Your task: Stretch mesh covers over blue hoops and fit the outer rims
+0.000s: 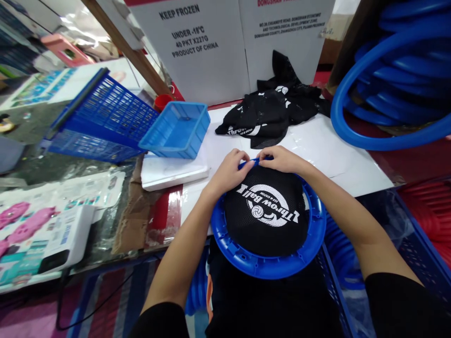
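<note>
Blue ring (pixel 269 268), black mesh (pixel 243 230) within, extends past the near edge of the surface (pixel 317 159). Fingers of left hand (pixel 235 166) and right hand (pixel 278 158) pinch its far rim. Advisable: press both sides evenly, keeping mesh taut.

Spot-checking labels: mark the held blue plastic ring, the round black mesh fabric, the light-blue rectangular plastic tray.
Held blue plastic ring (pixel 268 267), head view: near rim.
Round black mesh (pixel 267 209), head view: printed centre.
Light-blue tray (pixel 172 134), head view: inner floor.
</note>
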The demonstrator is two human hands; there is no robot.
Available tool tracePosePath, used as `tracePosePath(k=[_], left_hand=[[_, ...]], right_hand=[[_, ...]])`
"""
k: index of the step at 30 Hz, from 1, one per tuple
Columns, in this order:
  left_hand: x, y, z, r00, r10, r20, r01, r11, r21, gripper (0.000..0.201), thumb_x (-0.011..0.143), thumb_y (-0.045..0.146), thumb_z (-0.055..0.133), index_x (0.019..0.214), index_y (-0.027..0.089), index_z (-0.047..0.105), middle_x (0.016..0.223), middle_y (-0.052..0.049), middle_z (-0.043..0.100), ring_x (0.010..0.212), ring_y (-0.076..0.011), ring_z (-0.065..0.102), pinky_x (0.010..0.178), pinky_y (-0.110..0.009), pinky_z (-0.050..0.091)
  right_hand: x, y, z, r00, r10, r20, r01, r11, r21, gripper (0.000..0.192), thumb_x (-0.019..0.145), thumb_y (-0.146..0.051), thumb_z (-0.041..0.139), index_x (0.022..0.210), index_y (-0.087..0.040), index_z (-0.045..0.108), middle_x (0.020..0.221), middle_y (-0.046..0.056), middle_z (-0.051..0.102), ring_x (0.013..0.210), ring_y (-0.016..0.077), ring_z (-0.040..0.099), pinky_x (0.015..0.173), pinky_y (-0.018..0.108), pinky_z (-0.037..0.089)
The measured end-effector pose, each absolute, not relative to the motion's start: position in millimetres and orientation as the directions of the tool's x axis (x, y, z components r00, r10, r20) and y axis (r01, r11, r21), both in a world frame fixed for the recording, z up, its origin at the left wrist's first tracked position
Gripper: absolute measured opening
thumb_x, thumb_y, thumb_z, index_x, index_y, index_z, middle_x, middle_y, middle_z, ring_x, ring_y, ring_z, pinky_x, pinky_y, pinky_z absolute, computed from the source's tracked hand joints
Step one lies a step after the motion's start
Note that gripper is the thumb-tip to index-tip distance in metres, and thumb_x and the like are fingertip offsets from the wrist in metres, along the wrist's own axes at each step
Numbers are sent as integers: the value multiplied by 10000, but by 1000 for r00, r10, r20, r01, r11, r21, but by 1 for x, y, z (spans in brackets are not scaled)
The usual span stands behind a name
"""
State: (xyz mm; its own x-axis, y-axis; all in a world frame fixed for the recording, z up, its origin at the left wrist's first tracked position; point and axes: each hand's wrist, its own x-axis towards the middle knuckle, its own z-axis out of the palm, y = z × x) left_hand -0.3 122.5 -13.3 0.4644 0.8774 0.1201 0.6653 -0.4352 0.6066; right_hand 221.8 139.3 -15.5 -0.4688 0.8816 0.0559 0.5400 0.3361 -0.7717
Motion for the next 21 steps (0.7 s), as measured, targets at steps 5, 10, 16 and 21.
tracePosePath(k=[5, 10, 16, 21], left_hand=[[4, 118, -14, 579, 806, 125, 695, -568, 442, 141, 984, 324, 634, 982, 201, 702, 1149, -100, 663, 1070, -277, 630, 962, -420, 512], [-10, 115, 0, 421, 905, 58, 878, -423, 224, 302, 1000, 384, 568, 823, 189, 716, 1011, -114, 682, 853, -274, 653, 716, -380, 468], [-29, 112, 8, 423, 906, 4, 891, -417, 180, 518, 1016, 545, 524, 635, 208, 624, 719, -84, 642, 688, -254, 617, 623, -365, 415], [-18, 120, -6, 644, 718, 263, 650, -695, 308, 264, 1031, 381, 556, 1115, 192, 719, 1210, -134, 723, 1095, -289, 672, 948, -427, 541]], right_hand=[[237, 141, -10, -293, 948, 120, 581, 277, -765, 151, 880, -232, 631, 874, -168, 767, 894, 51, 770, 871, 214, 689, 837, 340, 519], [269, 140, 11, -98, 971, 220, 524, 238, -818, 191, 892, -342, 656, 890, -187, 768, 928, 53, 775, 913, 236, 690, 905, 403, 543], [297, 137, 21, -247, 967, 71, 564, 203, -801, 267, 865, -466, 686, 894, -213, 766, 1149, 89, 760, 1054, 282, 694, 1019, 481, 538], [297, 135, 18, -504, 851, -146, 687, 293, -665, 385, 815, -588, 749, 970, -238, 788, 1539, 101, 551, 1412, 363, 530, 1236, 520, 380]])
